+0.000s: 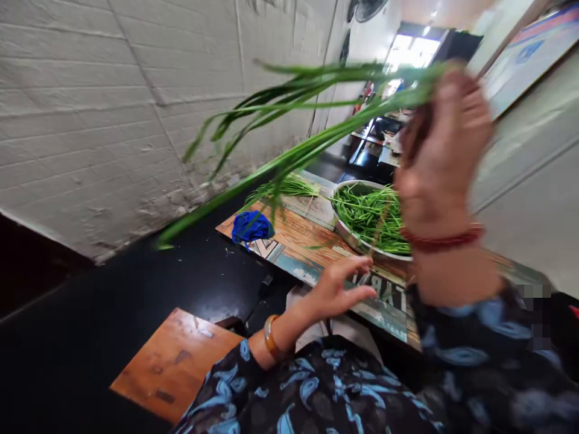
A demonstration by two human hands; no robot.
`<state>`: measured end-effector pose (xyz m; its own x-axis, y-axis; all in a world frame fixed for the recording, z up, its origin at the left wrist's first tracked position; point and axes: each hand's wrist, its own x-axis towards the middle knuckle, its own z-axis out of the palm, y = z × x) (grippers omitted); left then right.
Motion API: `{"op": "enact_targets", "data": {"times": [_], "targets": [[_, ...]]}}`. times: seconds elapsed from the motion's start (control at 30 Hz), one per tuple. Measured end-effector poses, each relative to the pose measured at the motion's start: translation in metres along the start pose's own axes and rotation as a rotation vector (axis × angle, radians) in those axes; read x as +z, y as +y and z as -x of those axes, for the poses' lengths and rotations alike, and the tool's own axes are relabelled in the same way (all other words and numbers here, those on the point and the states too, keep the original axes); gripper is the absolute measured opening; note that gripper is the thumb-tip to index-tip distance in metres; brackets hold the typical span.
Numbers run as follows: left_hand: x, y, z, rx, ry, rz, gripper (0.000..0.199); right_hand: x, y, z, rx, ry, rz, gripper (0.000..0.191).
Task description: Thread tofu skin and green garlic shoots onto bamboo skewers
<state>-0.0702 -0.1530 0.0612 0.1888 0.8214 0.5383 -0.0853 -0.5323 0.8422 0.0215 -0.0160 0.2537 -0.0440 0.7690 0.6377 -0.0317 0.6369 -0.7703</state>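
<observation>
Raised high at the right, my right hand [452, 132] is closed round one end of a bunch of long green stalks [316, 141], which stretches out to the left. Lower down, my left hand [341, 286] is over the table's near edge with its thumb and fingers apart; a thin brownish strand is at its fingertips, and whether it is gripped is unclear. Behind the hands, a round metal bowl [350, 238] holds many cut green pieces. More green stalks [292, 185] lie on the patterned table [301, 238], left of the bowl.
A crumpled blue cloth [252, 226] lies at the table's left corner. A wooden stool top [176, 364] stands at the lower left above the dark floor [181, 289]. A white wall [126, 114] runs along the left. Farther back are other tables and a fan [371, 9].
</observation>
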Motion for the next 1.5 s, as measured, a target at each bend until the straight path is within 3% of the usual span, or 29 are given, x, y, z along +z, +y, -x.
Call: {"op": "enact_targets", "data": {"times": [0.07, 0.17, 0.27, 0.33, 0.5, 0.77, 0.93, 1.07, 1.3, 1.5], "targets": [[-0.02, -0.006, -0.012, -0.163, 0.175, 0.301, 0.066, 0.034, 0.023, 0.025, 0.063, 0.106, -0.043, 0.034], [-0.058, -0.02, -0.031, -0.279, 0.436, 0.652, 0.069, 0.07, 0.08, 0.078, 0.342, 0.059, -0.078, 0.03], [-0.092, -0.038, -0.051, -0.378, 0.572, 0.788, 0.061, 0.081, 0.134, 0.116, 0.556, 0.097, -0.149, 0.033], [-0.108, -0.05, -0.065, -0.406, 0.63, 0.794, 0.049, 0.083, 0.159, 0.124, 0.635, 0.095, -0.171, 0.033], [-0.14, -0.067, -0.11, -0.558, 0.665, 0.736, 0.038, 0.089, 0.187, 0.106, 0.828, 0.108, -0.247, 0.034], [-0.168, -0.086, -0.2, -0.756, 0.673, 0.651, 0.033, 0.09, 0.195, 0.072, 1.119, 0.007, -0.308, 0.035], [-0.185, -0.109, -0.242, -0.876, 0.602, 0.614, 0.038, 0.096, 0.201, 0.048, 1.252, 0.119, -0.249, 0.031], [-0.203, -0.147, -0.25, -1.014, 0.56, 0.615, 0.04, 0.107, 0.224, 0.047, 1.221, 0.167, -0.091, 0.03], [-0.2, -0.205, -0.242, -1.19, 0.724, 0.54, 0.04, 0.11, 0.278, 0.055, 1.173, 0.326, 0.214, 0.028], [-0.199, -0.239, -0.239, -1.28, 0.855, 0.453, 0.024, 0.107, 0.293, 0.054, 1.145, 0.249, 0.388, 0.022]]}}
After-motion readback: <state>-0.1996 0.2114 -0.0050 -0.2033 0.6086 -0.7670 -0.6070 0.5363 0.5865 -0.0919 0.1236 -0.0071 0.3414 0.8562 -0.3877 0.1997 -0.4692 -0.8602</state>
